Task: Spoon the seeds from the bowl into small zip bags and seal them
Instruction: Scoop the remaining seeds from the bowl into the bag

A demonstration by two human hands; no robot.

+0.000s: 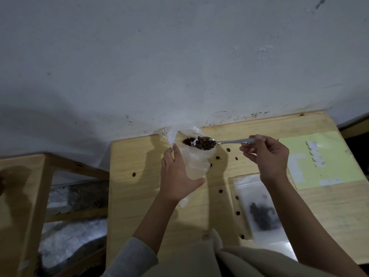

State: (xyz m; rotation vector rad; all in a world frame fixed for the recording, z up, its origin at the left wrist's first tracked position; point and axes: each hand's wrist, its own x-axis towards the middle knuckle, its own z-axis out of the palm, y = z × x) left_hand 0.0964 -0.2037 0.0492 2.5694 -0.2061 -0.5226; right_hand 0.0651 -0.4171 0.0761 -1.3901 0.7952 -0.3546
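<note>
Right hand [265, 154] grip pinches loaded silver metal spoon [219, 142] over clear zip bag [191, 156], left hand [177, 176] clamping it; filled bag [259, 208] at 4 o'clock, sealing pending.

We could not read the white labels [316, 156] on the yellow sheet [331, 154]; they were too blurred. The dark contents of the bag [257, 208] lying on the table [139, 196] were smeared. The left hand [175, 176] covered part of the held bag [191, 156]. Both sleeves ran off the bottom edge.
</note>
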